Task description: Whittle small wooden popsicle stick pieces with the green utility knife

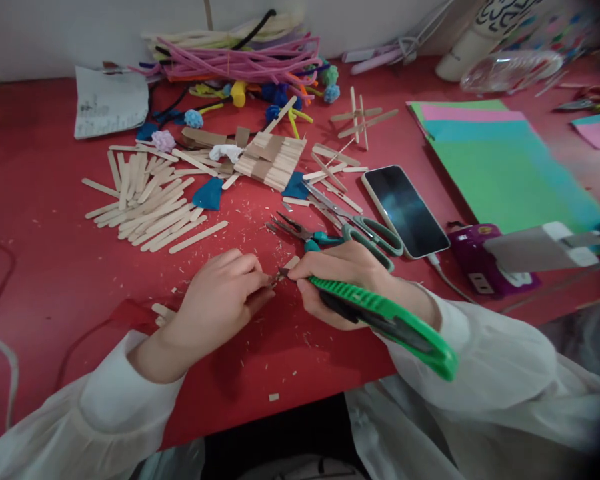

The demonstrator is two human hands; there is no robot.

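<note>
My right hand (337,280) is closed round a green utility knife (385,319), its blade tip pointing left at a small wooden stick piece (289,265). My left hand (220,300) pinches that same piece from the left, fingers pressed together right at the blade. Both hands rest low over the red table (45,253), amid wood shavings. A few short stick offcuts (161,312) lie under my left wrist.
A pile of wooden craft sticks (147,203) lies at left, a glued stick panel (270,160) behind. Pliers (300,233), scissors (357,227), a phone (405,210), coloured paper sheets (500,160), pipe cleaners (240,63) and a power strip (485,263) surround the hands.
</note>
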